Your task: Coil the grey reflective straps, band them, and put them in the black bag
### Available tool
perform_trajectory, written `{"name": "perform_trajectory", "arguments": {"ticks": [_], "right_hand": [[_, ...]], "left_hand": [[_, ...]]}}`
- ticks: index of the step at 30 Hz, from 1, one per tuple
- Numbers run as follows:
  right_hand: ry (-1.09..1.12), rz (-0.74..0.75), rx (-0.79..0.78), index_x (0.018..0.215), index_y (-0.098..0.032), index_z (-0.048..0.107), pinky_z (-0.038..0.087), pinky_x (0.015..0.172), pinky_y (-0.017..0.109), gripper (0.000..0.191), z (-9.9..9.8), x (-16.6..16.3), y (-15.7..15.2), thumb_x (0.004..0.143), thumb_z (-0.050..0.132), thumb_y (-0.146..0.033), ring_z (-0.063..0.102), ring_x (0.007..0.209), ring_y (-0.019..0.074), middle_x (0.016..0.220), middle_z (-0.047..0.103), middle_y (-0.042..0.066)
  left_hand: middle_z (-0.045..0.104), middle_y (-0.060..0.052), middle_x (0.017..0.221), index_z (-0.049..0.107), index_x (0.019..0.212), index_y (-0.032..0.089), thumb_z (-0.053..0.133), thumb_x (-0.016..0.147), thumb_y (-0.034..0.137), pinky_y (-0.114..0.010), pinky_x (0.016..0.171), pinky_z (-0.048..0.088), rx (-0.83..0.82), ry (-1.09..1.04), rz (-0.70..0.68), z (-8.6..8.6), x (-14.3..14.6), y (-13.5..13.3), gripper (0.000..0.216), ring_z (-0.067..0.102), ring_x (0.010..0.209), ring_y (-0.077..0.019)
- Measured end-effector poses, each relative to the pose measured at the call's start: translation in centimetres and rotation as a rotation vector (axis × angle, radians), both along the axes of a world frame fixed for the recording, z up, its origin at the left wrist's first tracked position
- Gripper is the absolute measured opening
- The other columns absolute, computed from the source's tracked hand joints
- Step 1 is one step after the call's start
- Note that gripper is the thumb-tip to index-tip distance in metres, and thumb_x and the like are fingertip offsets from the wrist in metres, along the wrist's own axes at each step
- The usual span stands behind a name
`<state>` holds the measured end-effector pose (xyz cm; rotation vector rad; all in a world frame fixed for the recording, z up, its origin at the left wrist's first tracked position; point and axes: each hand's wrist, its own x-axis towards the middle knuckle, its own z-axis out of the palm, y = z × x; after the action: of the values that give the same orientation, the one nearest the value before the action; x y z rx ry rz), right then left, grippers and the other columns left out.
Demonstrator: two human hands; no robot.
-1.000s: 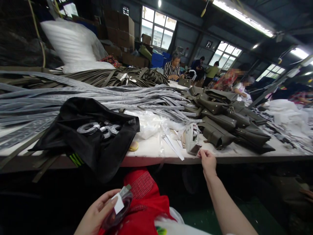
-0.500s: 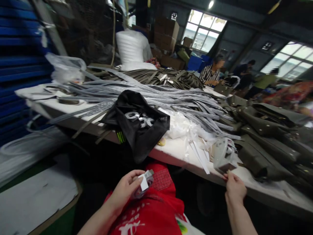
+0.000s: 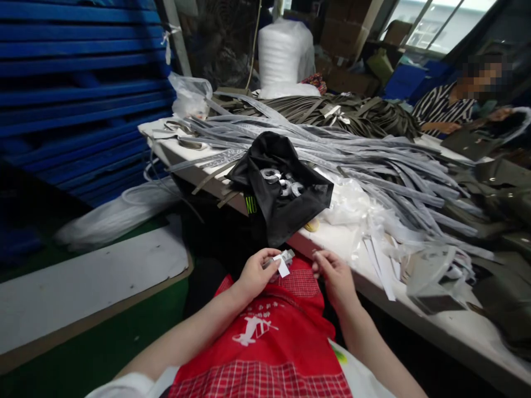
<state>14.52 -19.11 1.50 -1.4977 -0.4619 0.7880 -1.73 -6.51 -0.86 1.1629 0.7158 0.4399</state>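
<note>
My left hand [image 3: 254, 273] is closed on a small roll of clear tape [image 3: 279, 260] with a white tab sticking out, held above my red apron [image 3: 286, 326]. My right hand [image 3: 335, 275] hovers just to the right of it, fingers pinched together near the table edge; whether they hold anything I cannot make out. Both hands sit in front of a black bag [image 3: 279, 188] lying open on the white table [image 3: 435, 326], with rolls of tape [image 3: 282, 182] showing inside it.
Long grey strips [image 3: 373, 160] and olive straps [image 3: 332, 110] cover the table. Olive bags [image 3: 501, 237] lie at the right, with a clear plastic packet [image 3: 431, 276] near the edge. Blue slats [image 3: 74, 88] stand at the left. A person in a striped top [image 3: 443, 108] sits at the far side.
The view has swung left. My right hand left the clear packet at the table edge and came in beside my left hand, which still holds the tape roll.
</note>
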Motion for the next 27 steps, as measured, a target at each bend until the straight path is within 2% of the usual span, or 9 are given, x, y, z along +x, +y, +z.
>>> {"name": "perform_trajectory", "arguments": {"ticks": [3, 6, 10, 15, 20, 23, 27], "right_hand": [[0.146, 0.253, 0.069, 0.073, -0.017, 0.064, 0.042, 0.049, 0.022, 0.031, 0.2, -4.2, 2.9, 0.076, 0.073, -0.046, 0.051, 0.047, 0.0094, 0.057, 0.062, -0.001], [0.226, 0.354, 0.058, 0.070, -0.017, 0.062, 0.040, 0.046, 0.021, 0.033, -0.4, -6.1, 3.7, 0.074, 0.075, -0.047, 0.049, 0.044, 0.0089, 0.054, 0.061, -0.002], [0.254, 0.353, 0.028, 0.071, -0.017, 0.062, 0.037, 0.045, 0.021, 0.034, -1.2, -6.4, 3.7, 0.074, 0.075, -0.048, 0.047, 0.043, 0.0081, 0.056, 0.061, -0.002], [0.264, 0.331, 0.005, 0.067, -0.016, 0.060, 0.035, 0.044, 0.021, 0.037, -1.4, -6.0, 3.5, 0.071, 0.076, -0.050, 0.046, 0.043, 0.0082, 0.052, 0.058, -0.002], [0.198, 0.300, -0.054, 0.057, -0.018, 0.050, 0.026, 0.041, 0.021, 0.044, -2.1, -6.0, 3.5, 0.070, 0.077, -0.050, 0.038, 0.039, 0.0069, 0.044, 0.050, -0.004], [0.185, 0.297, -0.072, 0.055, -0.019, 0.047, 0.024, 0.040, 0.022, 0.047, -2.7, -6.1, 3.5, 0.068, 0.077, -0.052, 0.036, 0.038, 0.0069, 0.043, 0.048, -0.005], [0.171, 0.291, -0.077, 0.056, -0.019, 0.048, 0.025, 0.039, 0.021, 0.046, -2.8, -6.4, 3.5, 0.067, 0.077, -0.053, 0.035, 0.038, 0.0068, 0.044, 0.049, -0.005]], "left_hand": [[0.069, -0.006, 0.082, 0.065, 0.100, 0.013, 0.072, 0.075, 0.036, -0.024, 0.060, 0.048, 0.037, 0.002, 0.079, 0.1, -0.5, 0.1, 0.035, 0.062, 0.069, -0.0151], [0.068, -0.005, 0.080, 0.065, 0.100, 0.013, 0.070, 0.077, 0.035, -0.024, 0.059, 0.047, 0.056, 0.001, 0.143, 0.1, -1.2, 0.3, 0.032, 0.061, 0.067, -0.0143], [0.068, -0.004, 0.079, 0.064, 0.101, 0.014, 0.069, 0.078, 0.035, -0.024, 0.061, 0.047, 0.054, -0.013, 0.183, 0.2, -1.7, 0.4, 0.032, 0.062, 0.067, -0.0137], [0.069, -0.006, 0.084, 0.063, 0.101, 0.015, 0.069, 0.077, 0.032, -0.025, 0.065, 0.048, 0.031, -0.034, 0.169, 0.4, -1.5, 0.3, 0.030, 0.064, 0.074, -0.0157], [0.070, -0.006, 0.090, 0.065, 0.099, 0.015, 0.072, 0.072, 0.025, -0.026, 0.071, 0.049, -0.008, -0.055, 0.167, 0.7, -1.2, -0.1, 0.029, 0.064, 0.081, -0.0166], [0.069, -0.004, 0.084, 0.065, 0.098, 0.014, 0.070, 0.070, 0.023, -0.025, 0.066, 0.048, -0.081, -0.074, 0.161, 1.0, -1.2, -0.5, 0.029, 0.063, 0.073, -0.0151], [0.067, -0.005, 0.081, 0.065, 0.097, 0.012, 0.060, 0.074, 0.031, -0.023, 0.056, 0.046, -0.177, -0.108, 0.155, 1.2, -1.4, -0.9, 0.030, 0.059, 0.063, -0.0129]]}}
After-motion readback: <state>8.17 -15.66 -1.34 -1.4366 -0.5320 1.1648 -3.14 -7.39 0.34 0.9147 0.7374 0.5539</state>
